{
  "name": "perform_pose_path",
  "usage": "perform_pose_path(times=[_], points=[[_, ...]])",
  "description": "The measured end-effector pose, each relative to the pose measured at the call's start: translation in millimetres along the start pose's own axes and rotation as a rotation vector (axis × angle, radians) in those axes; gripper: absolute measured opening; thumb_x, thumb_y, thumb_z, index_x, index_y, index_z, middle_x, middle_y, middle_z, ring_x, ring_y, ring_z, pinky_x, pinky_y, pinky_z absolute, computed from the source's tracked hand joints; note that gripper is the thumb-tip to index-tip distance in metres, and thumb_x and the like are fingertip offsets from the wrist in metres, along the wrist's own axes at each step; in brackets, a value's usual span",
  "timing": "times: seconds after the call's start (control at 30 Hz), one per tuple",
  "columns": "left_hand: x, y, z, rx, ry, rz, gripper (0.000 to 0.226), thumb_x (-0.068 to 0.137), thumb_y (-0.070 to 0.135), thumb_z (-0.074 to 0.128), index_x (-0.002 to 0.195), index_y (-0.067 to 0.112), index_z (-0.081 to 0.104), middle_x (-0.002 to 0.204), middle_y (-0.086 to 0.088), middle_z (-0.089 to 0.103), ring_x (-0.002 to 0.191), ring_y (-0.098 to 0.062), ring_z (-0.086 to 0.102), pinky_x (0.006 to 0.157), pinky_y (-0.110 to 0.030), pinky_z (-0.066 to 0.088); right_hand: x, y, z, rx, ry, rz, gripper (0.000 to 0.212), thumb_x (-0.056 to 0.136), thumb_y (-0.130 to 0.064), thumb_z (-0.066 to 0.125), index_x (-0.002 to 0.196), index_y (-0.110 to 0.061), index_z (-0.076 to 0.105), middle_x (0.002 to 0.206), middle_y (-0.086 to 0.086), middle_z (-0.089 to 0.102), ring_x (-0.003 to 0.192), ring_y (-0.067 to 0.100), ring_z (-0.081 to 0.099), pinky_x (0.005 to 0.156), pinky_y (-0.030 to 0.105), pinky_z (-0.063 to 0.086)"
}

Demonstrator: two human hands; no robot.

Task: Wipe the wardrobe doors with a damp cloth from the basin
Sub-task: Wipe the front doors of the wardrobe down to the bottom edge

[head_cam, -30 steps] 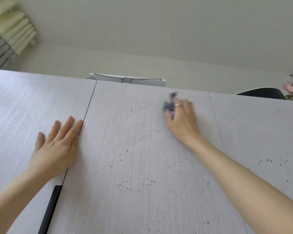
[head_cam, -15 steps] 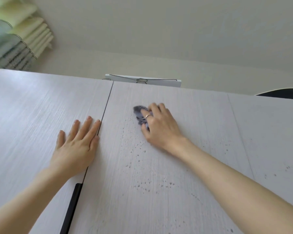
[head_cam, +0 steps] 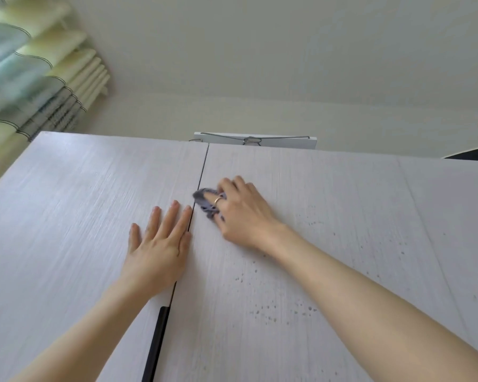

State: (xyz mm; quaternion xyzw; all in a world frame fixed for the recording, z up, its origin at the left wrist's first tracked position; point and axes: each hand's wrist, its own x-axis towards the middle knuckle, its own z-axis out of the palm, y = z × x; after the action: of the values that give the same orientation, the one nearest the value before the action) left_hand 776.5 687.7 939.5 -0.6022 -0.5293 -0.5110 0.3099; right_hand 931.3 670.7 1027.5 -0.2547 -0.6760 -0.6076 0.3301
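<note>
No readable text anywhere.
The pale wardrobe doors [head_cam: 287, 244] carry no letters, labels, brand marks, numbers or signs that can be read.

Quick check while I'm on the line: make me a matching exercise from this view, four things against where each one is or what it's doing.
Things:
1. left hand
2. right hand
3. handle
4. droplets

States:
A. black strip low on the door seam
B. scattered over the middle door, below the wiping hand
C. flat, fingers straight, on the left door
D. presses the grey cloth to the middle door beside the seam

Pairs: 1-C, 2-D, 3-A, 4-B
</note>
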Motion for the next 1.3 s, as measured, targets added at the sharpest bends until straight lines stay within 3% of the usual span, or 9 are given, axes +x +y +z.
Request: perform_pose_path(times=[0.07,0.23,0.33,0.53,0.73,0.97,1.03,1.17,1.3], points=[[-1.4,0.7,-0.6,0.01,-0.031,0.013,0.051,0.099,0.04,0.003,0.137,0.038,-0.031,0.152,0.015,-0.027,0.142,-0.015,-0.024,0.115,-0.045,-0.01,7.1,23.8,-5.0,-0.051,0.008,0.094,0.043,0.092,-0.027,0.045,0.134,-0.018,0.044,0.124,0.008,0.042,0.114,0.028,0.034,0.091,0.037,0.03],[-2.4,-4.4,-2.0,0.036,-0.021,0.046,0.047,0.099,0.039,0.0,0.125,0.038,-0.039,0.15,0.015,-0.032,0.139,-0.015,-0.029,0.113,-0.043,-0.013,32.2,80.3,-21.0,-0.052,0.013,0.663,0.04,0.095,-0.026,0.04,0.133,-0.014,0.045,0.129,0.014,0.037,0.119,0.033,0.031,0.094,0.038,0.029],[-0.9,-6.6,-3.1,0.044,-0.017,0.05,0.047,0.099,0.039,0.001,0.125,0.039,-0.038,0.151,0.015,-0.031,0.14,-0.016,-0.028,0.114,-0.044,-0.012,41.8,46.3,-13.0,-0.021,0.02,0.553,0.039,0.093,-0.028,0.039,0.129,-0.014,0.047,0.128,0.014,0.038,0.118,0.032,0.031,0.094,0.039,0.028],[-4.2,-9.2,-4.7,0.081,-0.057,0.063,0.049,0.099,0.04,0.002,0.128,0.034,-0.036,0.151,0.013,-0.031,0.14,-0.015,-0.027,0.115,-0.042,-0.01,23.3,-11.2,4.2,0.042,-0.013,-0.02,0.04,0.091,-0.029,0.043,0.13,-0.021,0.05,0.121,0.006,0.042,0.111,0.027,0.033,0.092,0.035,0.028],[-9.0,-9.4,-6.4,0.095,-0.075,0.077,0.049,0.099,0.04,0.002,0.125,0.033,-0.039,0.15,0.012,-0.034,0.139,-0.016,-0.029,0.115,-0.042,-0.011,42.7,23.5,-6.0,-0.068,-0.03,0.393,0.037,0.094,-0.021,0.043,0.131,-0.016,0.045,0.128,0.009,0.037,0.117,0.03,0.032,0.096,0.036,0.028],[-30.0,-18.5,-3.9,0.152,-0.105,0.066,0.052,0.098,0.041,0.001,0.125,0.026,-0.041,0.135,0.013,-0.047,0.138,-0.016,-0.032,0.115,-0.042,-0.01,-30.3,-34.9,-0.6,0.03,-0.036,-0.171,0.044,0.092,-0.027,0.045,0.133,-0.012,0.046,0.118,0.01,0.045,0.105,0.027,0.037,0.086,0.036,0.031],[-33.8,-16.4,-4.2,0.116,-0.115,0.054,0.053,0.098,0.041,0.001,0.126,0.026,-0.041,0.136,0.013,-0.045,0.136,-0.015,-0.033,0.115,-0.043,-0.01,-26.1,-18.5,-6.7,-0.011,-0.05,-0.123,0.042,0.094,-0.031,0.044,0.132,-0.014,0.045,0.121,0.008,0.044,0.107,0.026,0.037,0.087,0.034,0.031],[-33.6,-15.5,-3.4,0.094,-0.105,0.051,0.052,0.097,0.04,0.001,0.124,0.03,-0.042,0.139,0.014,-0.043,0.136,-0.013,-0.031,0.114,-0.044,-0.01,-0.6,19.5,-16.1,-0.072,-0.07,0.325,0.038,0.096,-0.028,0.04,0.133,-0.016,0.043,0.127,0.007,0.037,0.116,0.027,0.031,0.093,0.033,0.028],[-33.3,-16.7,-1.0,0.08,-0.112,0.028,0.053,0.096,0.04,0.002,0.134,0.032,-0.035,0.151,0.011,-0.032,0.141,-0.017,-0.025,0.115,-0.046,-0.006,-28.8,-15.6,-4.5,-0.027,-0.026,0.172,0.042,0.091,-0.026,0.04,0.131,-0.013,0.046,0.122,0.008,0.04,0.111,0.027,0.033,0.089,0.033,0.028]])
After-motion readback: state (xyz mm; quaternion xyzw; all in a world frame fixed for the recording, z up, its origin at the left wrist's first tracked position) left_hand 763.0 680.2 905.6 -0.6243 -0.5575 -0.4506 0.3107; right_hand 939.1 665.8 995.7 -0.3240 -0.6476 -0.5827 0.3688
